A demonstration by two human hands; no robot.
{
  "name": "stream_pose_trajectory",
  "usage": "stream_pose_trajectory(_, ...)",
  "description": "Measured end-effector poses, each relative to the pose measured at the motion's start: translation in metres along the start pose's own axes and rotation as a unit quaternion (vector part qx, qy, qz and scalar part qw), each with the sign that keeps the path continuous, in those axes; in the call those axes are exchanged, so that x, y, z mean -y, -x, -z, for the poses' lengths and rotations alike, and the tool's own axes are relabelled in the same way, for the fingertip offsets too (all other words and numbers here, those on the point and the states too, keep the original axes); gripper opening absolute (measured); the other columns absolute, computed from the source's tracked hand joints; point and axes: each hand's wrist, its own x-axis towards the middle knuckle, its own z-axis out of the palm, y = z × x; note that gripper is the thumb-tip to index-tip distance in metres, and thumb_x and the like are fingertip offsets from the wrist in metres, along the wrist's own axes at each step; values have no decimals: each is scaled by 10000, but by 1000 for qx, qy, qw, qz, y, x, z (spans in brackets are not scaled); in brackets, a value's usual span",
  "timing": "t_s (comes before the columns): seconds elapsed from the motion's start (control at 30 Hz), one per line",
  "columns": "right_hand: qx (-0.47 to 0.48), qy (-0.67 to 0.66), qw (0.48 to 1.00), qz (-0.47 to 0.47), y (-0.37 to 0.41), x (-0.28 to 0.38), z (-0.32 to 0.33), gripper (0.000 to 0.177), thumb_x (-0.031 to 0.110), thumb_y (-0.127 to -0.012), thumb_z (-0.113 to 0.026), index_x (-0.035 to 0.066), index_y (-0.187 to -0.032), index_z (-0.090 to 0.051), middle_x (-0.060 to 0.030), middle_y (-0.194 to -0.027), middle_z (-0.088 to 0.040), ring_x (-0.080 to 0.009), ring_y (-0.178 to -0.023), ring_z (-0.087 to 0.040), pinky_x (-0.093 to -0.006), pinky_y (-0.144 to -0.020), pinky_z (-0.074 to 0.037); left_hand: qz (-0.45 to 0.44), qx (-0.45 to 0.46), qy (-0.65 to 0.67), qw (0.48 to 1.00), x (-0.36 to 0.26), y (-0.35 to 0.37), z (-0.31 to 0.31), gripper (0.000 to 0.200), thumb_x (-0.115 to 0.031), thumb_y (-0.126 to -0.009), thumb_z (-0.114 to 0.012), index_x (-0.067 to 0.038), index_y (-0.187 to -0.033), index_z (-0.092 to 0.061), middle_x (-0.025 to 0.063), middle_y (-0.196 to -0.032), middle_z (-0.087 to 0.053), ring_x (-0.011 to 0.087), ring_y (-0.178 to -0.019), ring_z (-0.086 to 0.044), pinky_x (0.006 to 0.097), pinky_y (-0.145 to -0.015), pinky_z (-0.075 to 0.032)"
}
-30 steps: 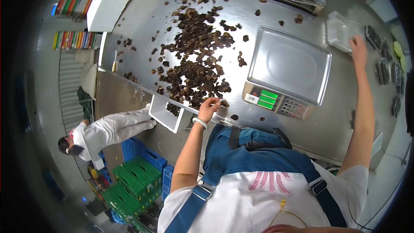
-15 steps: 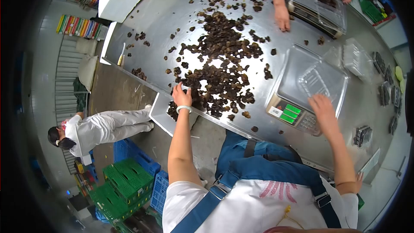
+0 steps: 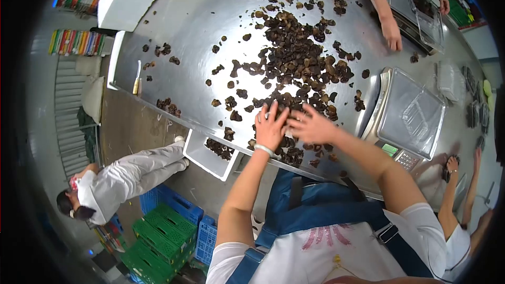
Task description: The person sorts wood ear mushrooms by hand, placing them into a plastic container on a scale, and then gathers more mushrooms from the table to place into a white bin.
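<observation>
A heap of dark brown, curled mushroom pieces [image 3: 294, 52] lies on the metal table. Both of my hands are at its near end, side by side. My left hand [image 3: 271, 130], with a pale bangle at the wrist, rests on the pieces with its fingers spread. Close beside it, my right hand [image 3: 314, 126] reaches in from the right, fingers apart over the same pieces. Neither hand visibly grips anything, though the pieces under the palms are hidden. To the right stands a scale [image 3: 389, 105] with a clear plastic tray [image 3: 419, 113] on its plate.
Below the table edge, a white box [image 3: 231, 166] holds more dark pieces. A knife [image 3: 138, 79] lies at the table's left side. A co-worker's hand [image 3: 391, 32] is near a second scale [image 3: 407, 18]. Another person's hand [image 3: 452, 164] holds something dark at right. Green crates [image 3: 165, 231] stand below.
My right hand has left the tray on the scale and moved left to the heap. My left hand has moved right from the table edge above the box. Another person's arms now show at right.
</observation>
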Motion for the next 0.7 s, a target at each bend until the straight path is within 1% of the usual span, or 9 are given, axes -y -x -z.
stream_pose_trajectory(0.03,-78,64,995,-10,-9,-28,-10,510,406,-792,-686,245,-1270,-609,-40,-1403,-493,-280,-1368,-386,-622,-1142,-260,3,-1,-13,1000,13,-23,7,629,-329,-803,-749,-322,-1397,-541,101,-1580,-330,441,-1381,-330,603,-1097,-284)
stream_pose_trajectory(0.1,-55,145,980,-126,-37,-79,14,501,343,-861,-635,244,-1345,-558,-60,-1485,-438,-310,-1378,-396,-612,-1152,-253,21,-24,-27,999,38,-72,16,606,-401,-830,-719,-310,-1400,-538,117,-1585,-322,456,-1386,-315,606,-1109,-262)
stream_pose_trajectory(0.17,-141,70,952,-261,-51,-133,26,492,337,-856,-646,214,-1324,-554,-98,-1487,-425,-354,-1368,-388,-595,-1101,-305,50,-74,-30,996,70,-122,22,575,-455,-855,-689,-282,-1387,-557,141,-1581,-321,461,-1391,-299,605,-1125,-227)
stream_pose_trajectory(0.27,-152,50,899,-409,-54,-175,26,573,417,-896,-644,198,-1410,-512,-114,-1493,-420,-365,-1373,-387,-586,-1103,-305,94,-130,-6,987,105,-171,22,528,-480,-875,-678,-235,-1339,-615,167,-1570,-327,459,-1400,-275,597,-1141,-185)
stream_pose_trajectory(0.4,-145,-32,919,-365,-57,-125,15,639,423,-861,-687,187,-1425,-501,-144,-1483,-429,-359,-1348,-406,-541,-1099,-326,-8,-37,78,996,90,-161,21,520,-474,-831,-713,-233,-1288,-646,126,-1524,-394,425,-1391,-312,576,-1112,-247)
stream_pose_trajectory(0.47,-113,11,952,-285,-45,-77,8,586,303,-789,-725,168,-1332,-553,-102,-1384,-496,-320,-1244,-487,-510,-1009,-397,-78,-19,80,994,69,-124,20,520,-326,-777,-765,-209,-1266,-632,87,-1481,-437,395,-1335,-378,551,-1053,-326)
stream_pose_trajectory(0.53,-59,-20,982,-179,-17,-40,-12,450,99,-783,-637,130,-1229,-589,-43,-1296,-558,-251,-1077,-562,-412,-897,-463,-140,-19,92,986,64,-84,20,441,-94,-796,-705,-183,-1224,-637,88,-1373,-517,360,-1204,-506,453,-975,-441)
stream_pose_trajectory(0.6,-74,-97,976,-179,3,-10,-10,386,49,-782,-619,101,-1165,-609,-48,-1259,-578,-250,-1070,-560,-380,-884,-488,-177,49,109,977,72,-50,23,431,-16,-820,-626,-153,-1229,-632,79,-1279,-577,293,-1047,-607,394,-839,-532)
stream_pose_trajectory(0.7,-96,-225,930,-272,12,1,-7,261,-12,-769,-651,57,-1020,-648,-72,-1167,-624,-270,-1038,-586,-376,-845,-525,-48,-27,257,965,72,-33,24,331,-46,-849,-679,-109,-1173,-661,94,-1036,-672,261,-879,-666,376,-747,-547)
